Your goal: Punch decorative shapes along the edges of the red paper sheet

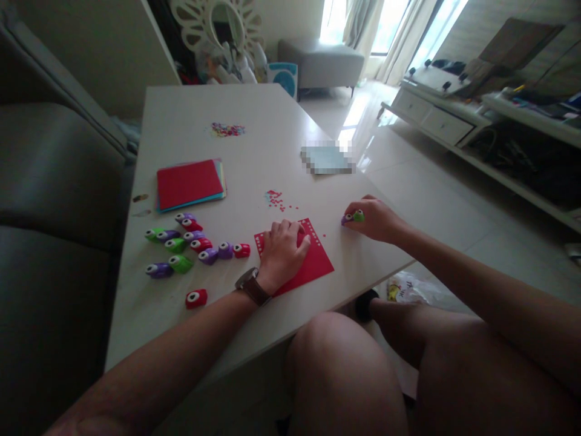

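A red sheet of paper (313,264) lies near the table's front edge, with small punched holes along its far edges. My left hand (284,251) rests on it, fingers curled round something red that is mostly hidden. To the right of the sheet, my right hand (370,219) holds a purple punch (347,218) and a green punch (358,215) between its fingers at the tabletop. Several purple, green and red punches (180,263) stand in a group left of the sheet. One red punch (196,298) sits apart, nearer the front.
A stack of coloured paper (189,184) lies at the left. Small red cutouts (275,198) are scattered beyond the sheet, and a multicoloured pile (228,129) is farther back. A pixelated item (327,160) lies by the right edge of the white table (181,109).
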Demonstrator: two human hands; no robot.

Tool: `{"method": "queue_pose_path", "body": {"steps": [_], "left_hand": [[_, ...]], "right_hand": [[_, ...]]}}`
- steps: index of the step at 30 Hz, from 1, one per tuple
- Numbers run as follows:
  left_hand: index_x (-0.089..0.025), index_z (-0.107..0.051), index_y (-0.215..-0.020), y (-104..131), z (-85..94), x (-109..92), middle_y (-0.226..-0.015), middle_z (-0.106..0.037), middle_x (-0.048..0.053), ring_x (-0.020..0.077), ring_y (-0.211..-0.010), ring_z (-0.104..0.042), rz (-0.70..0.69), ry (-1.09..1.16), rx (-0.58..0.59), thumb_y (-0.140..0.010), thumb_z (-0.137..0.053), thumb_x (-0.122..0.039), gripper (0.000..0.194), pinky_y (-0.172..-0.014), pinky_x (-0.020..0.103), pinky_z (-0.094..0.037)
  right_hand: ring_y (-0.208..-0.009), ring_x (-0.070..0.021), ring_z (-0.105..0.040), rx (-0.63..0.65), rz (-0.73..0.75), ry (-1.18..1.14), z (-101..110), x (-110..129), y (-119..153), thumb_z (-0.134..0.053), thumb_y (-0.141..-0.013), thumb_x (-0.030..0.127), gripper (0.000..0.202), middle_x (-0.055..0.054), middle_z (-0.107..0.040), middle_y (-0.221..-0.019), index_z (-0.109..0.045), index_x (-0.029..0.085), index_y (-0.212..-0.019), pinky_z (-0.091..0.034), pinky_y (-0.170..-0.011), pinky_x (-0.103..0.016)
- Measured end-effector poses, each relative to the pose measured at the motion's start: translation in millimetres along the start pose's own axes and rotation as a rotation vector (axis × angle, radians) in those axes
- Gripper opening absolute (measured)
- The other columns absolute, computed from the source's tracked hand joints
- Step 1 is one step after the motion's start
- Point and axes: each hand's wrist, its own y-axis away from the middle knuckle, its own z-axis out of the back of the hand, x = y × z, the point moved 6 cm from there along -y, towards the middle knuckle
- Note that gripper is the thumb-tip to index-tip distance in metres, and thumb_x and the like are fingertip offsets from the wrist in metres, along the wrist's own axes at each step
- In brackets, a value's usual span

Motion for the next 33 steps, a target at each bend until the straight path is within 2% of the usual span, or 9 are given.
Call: {"method": "queue_pose_path", "body": {"steps": [4,8,13,17,23,28,33], "left_hand": [[-0.024,-0.061,-0.104,0,-1.2,1,-0.112,-0.065,0.007,0.0276,-0.11,-0.053,-0.002,-0.006,0.0,-0.098,-0.052,-0.038,0.018,-0.094,0.044,-0.041],[-0.023,-0.061,-0.104,0,-0.2,0,-0.111,-0.064,0.007,0.0278,-0.109,-0.053,-0.008,-0.006,0.0,-0.096,-0.054,-0.036,0.016,-0.094,0.045,-0.041],[-0.024,-0.06,-0.103,0,0.6,-1,-0.112,-0.065,0.007,0.0279,-0.11,-0.053,0.003,-0.016,0.012,-0.095,-0.055,-0.035,0.014,-0.094,0.044,-0.041],[-0.024,-0.06,-0.103,0,1.5,-2,-0.112,-0.064,0.007,0.0279,-0.11,-0.052,-0.006,-0.016,0.008,-0.095,-0.055,-0.035,0.015,-0.094,0.044,-0.041],[-0.024,-0.06,-0.103,0,1.6,-2,-0.112,-0.064,0.007,0.0283,-0.109,-0.052,-0.005,-0.032,0.017,-0.094,-0.056,-0.035,0.015,-0.093,0.044,-0.042],[-0.024,-0.059,-0.102,1,2.0,-2,-0.11,-0.064,0.007,0.0284,-0.108,-0.052,-0.013,-0.041,0.005,-0.094,-0.056,-0.035,0.015,-0.092,0.045,-0.042],[-0.024,-0.06,-0.103,1,2.1,-3,-0.112,-0.064,0.008,0.0285,-0.109,-0.052,0.001,-0.049,0.024,-0.094,-0.056,-0.036,0.015,-0.093,0.044,-0.042]], "right_hand": [[-0.106,-0.0323,-0.054,-0.033,0.048,0.055,-2,-8,2,-0.074,-0.079,0.029,0.013,-0.011,-0.072,-0.101,-0.075,0.021,-0.088,-0.044,-0.093,-0.045],[-0.116,-0.0325,-0.055,-0.075,0.099,-0.016,0,9,6,-0.068,-0.082,0.024,0.022,-0.011,-0.072,-0.108,-0.072,0.022,-0.104,-0.04,-0.099,-0.047],[-0.105,-0.0265,-0.064,0.073,0.19,-0.105,-13,45,10,-0.061,-0.085,0.017,0.017,-0.006,-0.074,-0.099,-0.067,0.026,-0.098,-0.038,-0.096,-0.044],[-0.107,-0.027,-0.065,0.138,0.229,-0.124,-24,57,7,-0.058,-0.085,0.016,0.02,-0.004,-0.075,-0.096,-0.066,0.026,-0.101,-0.036,-0.099,-0.045],[-0.126,-0.0292,-0.058,0.095,0.233,-0.132,-23,61,-2,-0.056,-0.08,0.008,0.047,-0.009,-0.069,-0.129,-0.065,0.028,-0.122,-0.037,-0.105,-0.046],[-0.118,-0.0285,-0.063,0.06,0.193,-0.13,-21,61,-6,-0.056,-0.083,0.009,0.04,-0.008,-0.071,-0.122,-0.067,0.027,-0.117,-0.039,-0.102,-0.045],[-0.117,-0.0282,-0.062,0.076,0.219,-0.114,-24,62,-5,-0.058,-0.084,0.012,0.03,-0.007,-0.073,-0.116,-0.069,0.027,-0.108,-0.04,-0.099,-0.044]]}}
